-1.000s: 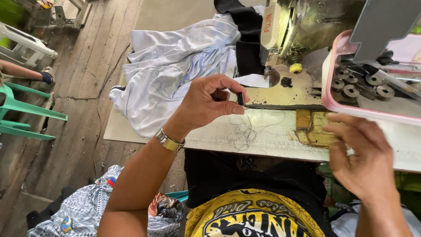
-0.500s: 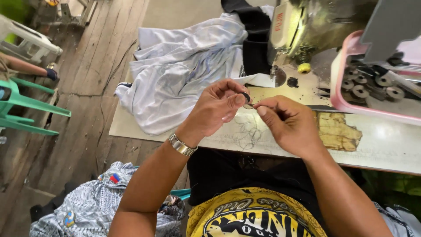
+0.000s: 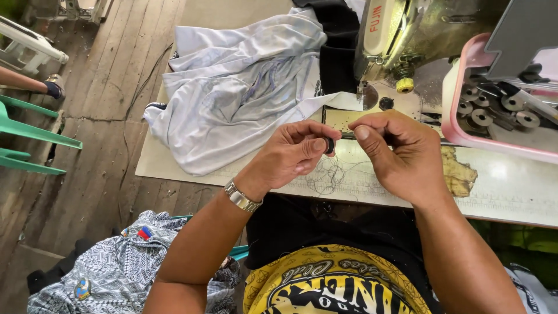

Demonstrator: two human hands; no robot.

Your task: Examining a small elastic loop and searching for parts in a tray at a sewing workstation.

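Bobbin, small and dark, sits pinched in the left hand; the right hand, fingers curled, pinches thread just beside it.

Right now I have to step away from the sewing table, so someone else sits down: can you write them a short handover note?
Left hand: pinches a small dark bobbin between thumb and fingertips, above the table edge.
Right hand: fingers closed beside the bobbin, seemingly pinching fine thread; loose thread trails beneath onto the table.
Sewing machine stands just behind the hands, a pale garment heaped to its left, a pink tray of spare bobbins to the right.
Done: bobbin in hand.
Left: it is not in the machine yet.
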